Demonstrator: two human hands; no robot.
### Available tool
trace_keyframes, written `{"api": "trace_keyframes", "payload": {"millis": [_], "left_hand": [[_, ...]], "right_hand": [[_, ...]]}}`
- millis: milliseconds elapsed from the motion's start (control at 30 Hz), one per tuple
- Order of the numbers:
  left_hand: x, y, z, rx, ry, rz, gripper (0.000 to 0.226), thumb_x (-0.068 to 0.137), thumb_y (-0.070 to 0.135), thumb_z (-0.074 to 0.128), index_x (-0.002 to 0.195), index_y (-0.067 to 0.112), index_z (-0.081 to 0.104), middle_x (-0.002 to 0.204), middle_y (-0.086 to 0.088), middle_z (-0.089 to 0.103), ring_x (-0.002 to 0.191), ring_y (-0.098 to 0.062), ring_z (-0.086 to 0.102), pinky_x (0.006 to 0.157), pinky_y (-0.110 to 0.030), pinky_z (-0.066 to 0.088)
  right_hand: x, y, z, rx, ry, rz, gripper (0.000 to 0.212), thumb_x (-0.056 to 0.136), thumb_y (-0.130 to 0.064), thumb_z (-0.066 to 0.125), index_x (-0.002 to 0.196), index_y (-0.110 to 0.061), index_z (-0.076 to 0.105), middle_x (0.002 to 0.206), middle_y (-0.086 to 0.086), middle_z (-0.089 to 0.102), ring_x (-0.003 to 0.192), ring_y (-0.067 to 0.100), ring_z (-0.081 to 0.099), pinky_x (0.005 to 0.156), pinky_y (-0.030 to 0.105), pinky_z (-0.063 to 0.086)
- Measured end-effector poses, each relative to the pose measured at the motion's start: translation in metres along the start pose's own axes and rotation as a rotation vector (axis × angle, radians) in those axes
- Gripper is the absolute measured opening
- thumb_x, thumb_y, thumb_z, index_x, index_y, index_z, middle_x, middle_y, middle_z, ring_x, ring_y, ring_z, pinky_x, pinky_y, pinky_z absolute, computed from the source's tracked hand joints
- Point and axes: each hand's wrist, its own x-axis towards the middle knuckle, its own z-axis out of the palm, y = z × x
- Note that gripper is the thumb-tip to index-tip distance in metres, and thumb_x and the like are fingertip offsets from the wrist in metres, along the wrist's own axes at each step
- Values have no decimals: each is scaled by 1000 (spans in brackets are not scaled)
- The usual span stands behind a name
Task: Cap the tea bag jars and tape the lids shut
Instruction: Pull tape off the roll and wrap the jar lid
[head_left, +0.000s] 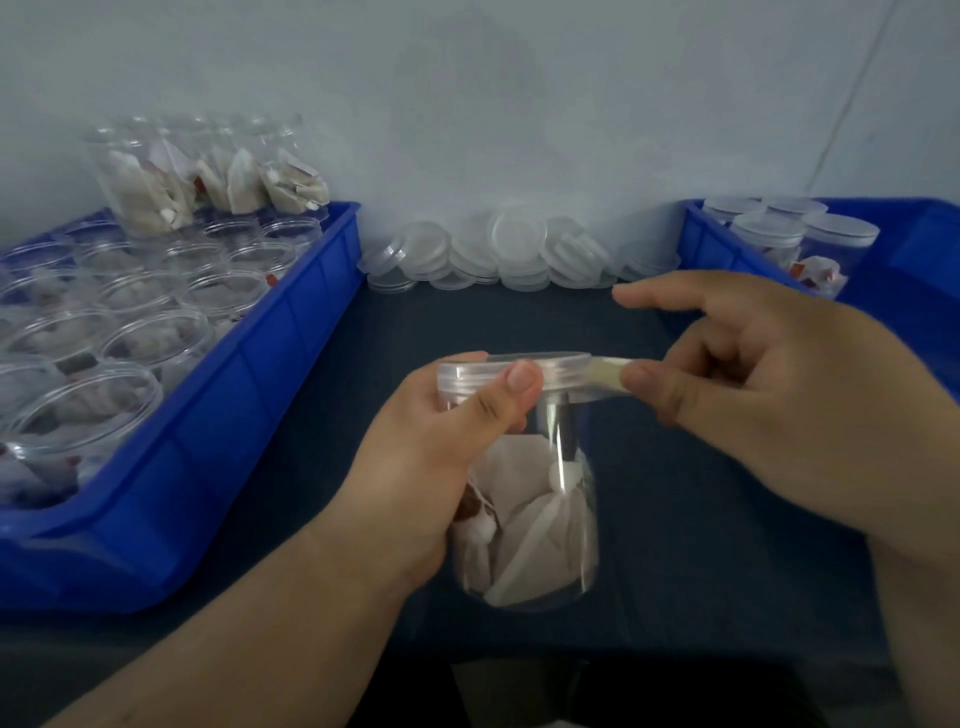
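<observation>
Jar (540, 509) sits mid-bench toward the front edge, held in the left hand (431, 441). I can't tell if its base touches the bench (701, 519) or hangs just above. Long axis approx upright, base tipped a bit toward me, tea bags (519, 514) heaped in the lower half. Lid (519, 364) is on. Left fingers wrap the jar's far side, and the thumb presses flat on the lid's side wall.

Tape strip (608, 376) comes off the lid's right side and runs out rightward, roughly level w/ the lid seam. The right hand (779, 384) pinches its free end between thumb and a curled finger; index finger is stuck out straight, pointing left, holding nothing.

My read: capping is done on this one and taping is just begun. Tape lies right of the jar, so the right hand does the wrap while the left turns the jar or pins the start.

Outward: loose lids (498, 254) piled along the back edge. Left blue tray (249, 395) takes the left side w/ open jars (130, 332), plus stacked jars (208, 176) at its rear. Right blue tray (924, 244) at the back right corner holds capped jars (800, 234). Bench top is dark; pale wall (467, 78) behind.
</observation>
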Motion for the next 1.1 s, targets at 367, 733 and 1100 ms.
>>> {"api": "trace_keyframes", "payload": {"millis": [367,733,1100], "left_hand": [[-6,-6,-1,-202,-16,-164,58,56,64,79,90,17,80,101,-16,75,90,-30,74,73,-40,62],[-8,-7,-3,-415,-169,-100,91,59,57,91,129,5,66,116,-23,70,100,-35,71,80,-44,60],[-2,-11,-4,-52,30,90,109,44,73,89,139,32,53,123,12,71,117,-10,67,90,-20,55]], "right_hand": [[-1,11,-12,112,8,14,46,72,-73,58,116,-57,55,82,-17,71,70,3,65,59,5,43],[-5,2,15,23,109,19,55,80,-74,40,122,-44,58,73,-15,60,81,-12,56,69,-1,37],[-11,-3,26,-148,155,10,60,89,-71,36,135,-36,52,82,-31,47,75,-10,49,67,10,31]]}}
